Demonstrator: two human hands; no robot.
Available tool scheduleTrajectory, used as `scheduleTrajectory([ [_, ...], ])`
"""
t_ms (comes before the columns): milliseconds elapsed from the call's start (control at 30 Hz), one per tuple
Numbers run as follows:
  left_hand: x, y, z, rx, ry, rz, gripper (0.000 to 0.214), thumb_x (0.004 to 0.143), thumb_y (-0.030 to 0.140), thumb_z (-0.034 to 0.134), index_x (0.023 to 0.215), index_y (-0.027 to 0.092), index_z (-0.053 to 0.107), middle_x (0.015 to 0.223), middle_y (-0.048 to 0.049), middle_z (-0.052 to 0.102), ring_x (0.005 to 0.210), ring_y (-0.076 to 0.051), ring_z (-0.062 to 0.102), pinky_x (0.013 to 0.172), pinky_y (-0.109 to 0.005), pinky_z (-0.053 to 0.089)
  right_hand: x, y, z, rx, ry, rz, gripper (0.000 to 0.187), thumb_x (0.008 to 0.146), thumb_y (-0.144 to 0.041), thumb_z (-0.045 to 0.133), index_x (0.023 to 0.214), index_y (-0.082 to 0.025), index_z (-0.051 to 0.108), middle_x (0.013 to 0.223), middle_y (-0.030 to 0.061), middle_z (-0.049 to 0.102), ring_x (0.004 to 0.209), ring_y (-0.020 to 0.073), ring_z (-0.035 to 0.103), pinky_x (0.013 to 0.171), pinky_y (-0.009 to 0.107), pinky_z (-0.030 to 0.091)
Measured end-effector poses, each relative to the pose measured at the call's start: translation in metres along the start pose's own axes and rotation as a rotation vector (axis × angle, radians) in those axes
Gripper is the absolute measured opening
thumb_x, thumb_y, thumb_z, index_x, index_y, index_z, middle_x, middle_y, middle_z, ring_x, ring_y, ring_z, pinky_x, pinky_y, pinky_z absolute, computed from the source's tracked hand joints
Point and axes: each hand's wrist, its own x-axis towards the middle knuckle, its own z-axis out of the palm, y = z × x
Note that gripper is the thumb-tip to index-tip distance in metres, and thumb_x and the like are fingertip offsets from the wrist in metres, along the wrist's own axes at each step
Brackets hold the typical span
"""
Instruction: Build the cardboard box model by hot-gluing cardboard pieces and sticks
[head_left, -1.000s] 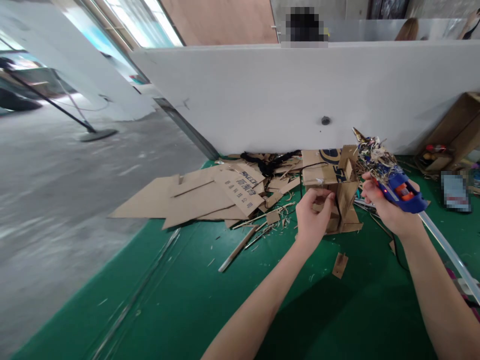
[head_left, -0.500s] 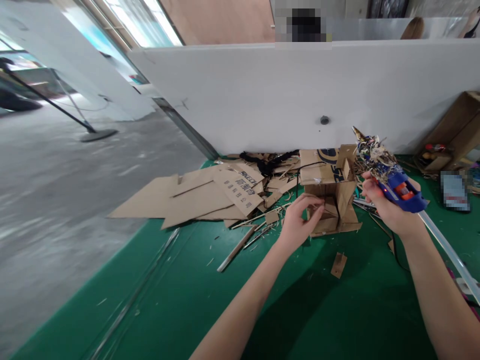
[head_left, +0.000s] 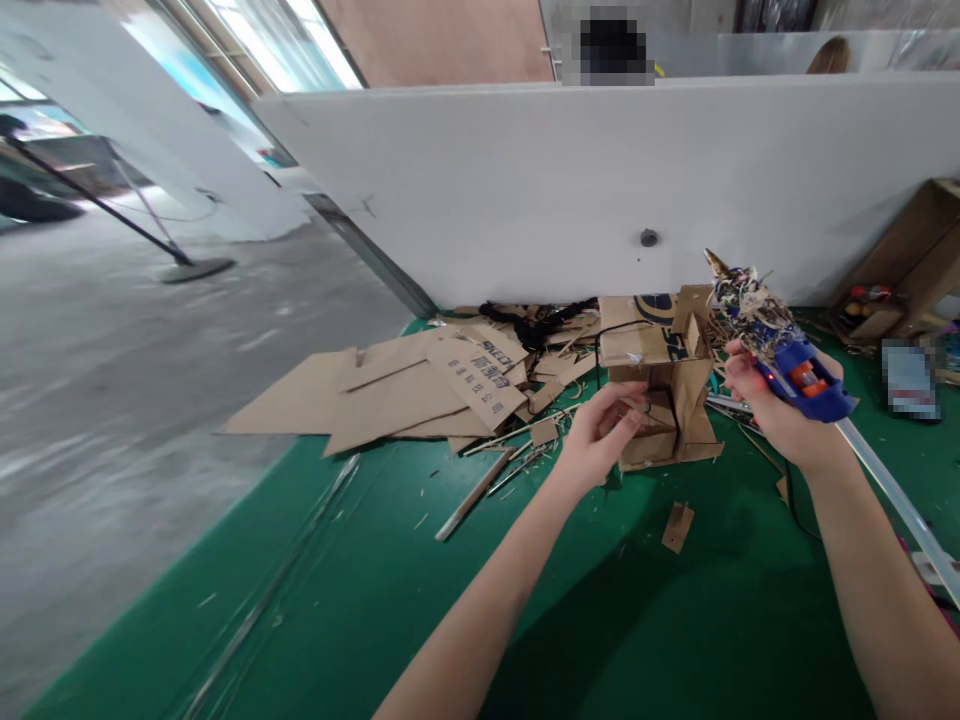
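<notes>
A white panel (head_left: pixel 480 190) stands behind the green table (head_left: pixel 352 590). The right hand (head_left: pixel 784 415) grips a glue gun (head_left: pixel 814 385), nozzle up; the left hand (head_left: pixel 596 440), fingers curled, is at the open front of the cardboard box (head_left: pixel 645 345), its hold unclear. Left of the box lie scraps (head_left: pixel 559 372), then flat sheets (head_left: pixel 390 395).

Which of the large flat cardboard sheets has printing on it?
The sheet nearest the left hand; its dark lettering sets it apart from the plain brown sheets beside it.

Left hand (head_left: pixel 598 437) now farther left at the cardboard structure (head_left: pixel 688 390).
</notes>
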Motion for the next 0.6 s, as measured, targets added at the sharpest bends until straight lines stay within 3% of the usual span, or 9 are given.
scheduleTrajectory([
  [100, 0.012, 0.006, -0.003, -0.169, -0.09, -0.181, 0.031, 0.088, 0.042, 0.058, 0.099, 0.017, 0.073, 0.085, -0.0055, 0.062, 0.054, -0.008, 0.044, 0.047, -0.023, 0.034, -0.002, 0.003, 0.0, -0.009, 0.006, 0.003, 0.025, 0.081, -0.047, 0.075, 0.08, -0.023, 0.067, 0.067, -0.0014, 0.065, 0.055, 0.0134, 0.058, 0.055, 0.028, 0.052],
  [267, 0.03, 0.004, -0.008, -0.298, -0.2, -0.326, 0.034, 0.08, 0.046, 0.065, 0.085, 0.014, 0.074, 0.068, -0.0019, 0.05, 0.048, -0.006, 0.028, 0.043, -0.025, 0.017, -0.004, 0.008, 0.001, -0.014, 0.016, 0.014, 0.024, 0.079, -0.045, 0.077, 0.084, -0.023, 0.068, 0.069, -0.0015, 0.066, 0.058, 0.0146, 0.06, 0.057, 0.029, 0.053],
  [467, 0.039, -0.005, -0.008, -0.363, -0.323, -0.388, 0.038, 0.073, 0.051, 0.074, 0.075, 0.013, 0.071, 0.057, 0.0029, 0.041, 0.044, -0.004, 0.018, 0.045, -0.024, 0.009, -0.003, 0.004, 0.0, -0.005, -0.012, 0.01, 0.024, 0.081, -0.046, 0.075, 0.082, -0.023, 0.068, 0.067, -0.0012, 0.065, 0.055, 0.0148, 0.058, 0.055, 0.03, 0.052],
  [600, 0.043, -0.01, -0.009, -0.386, -0.378, -0.388, 0.047, 0.066, 0.059, 0.079, 0.07, 0.014, 0.068, 0.054, 0.0043, 0.038, 0.045, -0.003, 0.017, 0.046, -0.023, 0.01, -0.002, 0.003, 0.0, 0.004, -0.028, 0.012, 0.026, 0.082, -0.048, 0.073, 0.081, -0.023, 0.067, 0.068, -0.0006, 0.065, 0.056, 0.0146, 0.058, 0.055, 0.03, 0.051],
])
